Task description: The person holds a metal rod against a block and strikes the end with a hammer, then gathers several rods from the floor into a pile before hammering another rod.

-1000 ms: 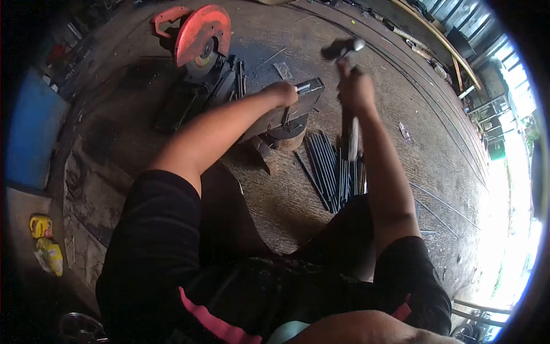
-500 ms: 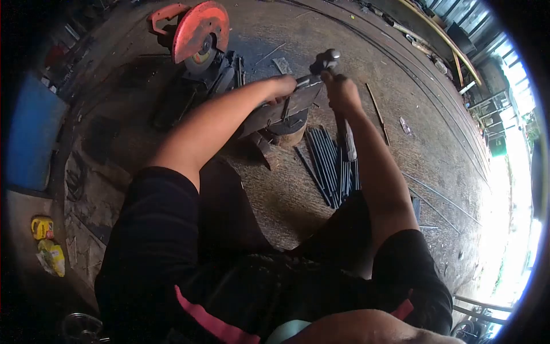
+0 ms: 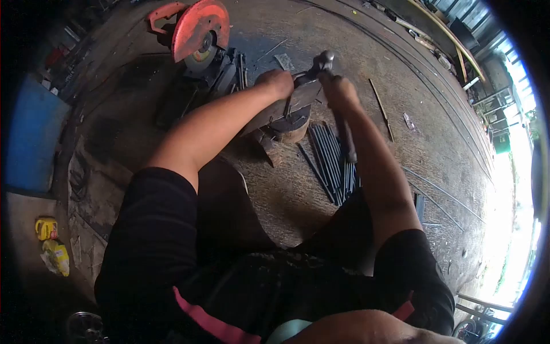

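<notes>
My right hand (image 3: pixel 341 93) is wrapped round the handle of a hammer (image 3: pixel 324 62); the handle's lower end hangs below my wrist. The hammer head is over the far end of a flat metal bar (image 3: pixel 264 116), too close to tell whether it touches. My left hand (image 3: pixel 277 84) is closed at the bar's far end, around what looks like a short metal rod (image 3: pixel 298 75), mostly hidden by the fingers. Under the bar stands a round wooden block (image 3: pixel 291 131) with dark metal on top.
A red cut-off saw (image 3: pixel 200 34) stands at the far left. Several dark metal rods (image 3: pixel 327 157) lie bundled right of the block. A thin stick (image 3: pixel 381 109) and long rods (image 3: pixel 438 200) lie on the floor. Yellow packages (image 3: pixel 52 246) sit at the left.
The hammer head has shifted slightly left and down towards the bar's end. My left hand has turned a little and moved slightly left, still closed.
</notes>
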`<state>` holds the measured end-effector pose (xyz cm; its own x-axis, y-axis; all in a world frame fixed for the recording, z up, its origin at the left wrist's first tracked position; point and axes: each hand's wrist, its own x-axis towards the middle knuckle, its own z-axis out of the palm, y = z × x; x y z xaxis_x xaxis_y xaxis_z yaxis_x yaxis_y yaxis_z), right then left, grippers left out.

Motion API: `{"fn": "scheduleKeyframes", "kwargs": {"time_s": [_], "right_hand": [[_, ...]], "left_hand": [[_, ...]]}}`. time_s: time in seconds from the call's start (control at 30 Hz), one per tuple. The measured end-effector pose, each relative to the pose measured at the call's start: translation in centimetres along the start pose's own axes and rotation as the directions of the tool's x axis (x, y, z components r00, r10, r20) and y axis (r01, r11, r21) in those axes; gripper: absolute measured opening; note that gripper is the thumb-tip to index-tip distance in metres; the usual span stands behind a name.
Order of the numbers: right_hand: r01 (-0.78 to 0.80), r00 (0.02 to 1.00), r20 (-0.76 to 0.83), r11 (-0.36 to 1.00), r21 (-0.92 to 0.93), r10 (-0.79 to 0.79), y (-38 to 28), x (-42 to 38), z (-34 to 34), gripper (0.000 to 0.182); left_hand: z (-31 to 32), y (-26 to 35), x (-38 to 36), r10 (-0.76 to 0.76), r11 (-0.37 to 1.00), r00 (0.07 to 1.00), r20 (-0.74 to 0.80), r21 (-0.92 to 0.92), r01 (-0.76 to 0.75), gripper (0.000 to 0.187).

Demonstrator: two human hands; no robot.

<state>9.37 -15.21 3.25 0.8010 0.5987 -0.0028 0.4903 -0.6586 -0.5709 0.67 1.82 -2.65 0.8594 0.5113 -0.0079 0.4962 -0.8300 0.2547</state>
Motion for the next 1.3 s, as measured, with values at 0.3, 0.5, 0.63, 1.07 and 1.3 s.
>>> {"fn": "scheduleKeyframes", "kwargs": {"time_s": [0.3,0.5,0.63,1.07,1.3], "right_hand": [[0.387,0.862,-0.463,0.858,0.337,-0.207,-6.1,-3.1,-8.6,0.054],[-0.073,0.997,0.039,0.993,0.091,0.069,0.8,-0.7,2.0,0.056],[-0.003,1.000,-0.005,0.995,0.095,0.004,0.5,-0.3,-1.4,0.058],[-0.028,0.999,-0.016,0.999,-0.017,0.028,0.6,-0.8,0.8,0.055],[0.246,0.887,-0.428,0.961,0.124,-0.172,-2.0,0.4,-3.9,0.049]], "left_hand": [[0.3,-0.1,-1.7,0.232,0.973,0.947,-0.223,0.058,-0.225,0.039],[0.7,-0.2,-2.2,0.225,0.974,0.959,-0.171,0.045,-0.220,0.033],[-0.2,-0.5,-2.4,0.262,0.963,0.944,-0.202,0.126,-0.240,0.030],[0.4,-0.5,-2.1,0.297,0.955,0.917,-0.266,0.083,-0.286,0.024],[-0.4,-0.1,-2.6,0.305,0.952,0.923,-0.236,0.093,-0.291,0.023]]}}
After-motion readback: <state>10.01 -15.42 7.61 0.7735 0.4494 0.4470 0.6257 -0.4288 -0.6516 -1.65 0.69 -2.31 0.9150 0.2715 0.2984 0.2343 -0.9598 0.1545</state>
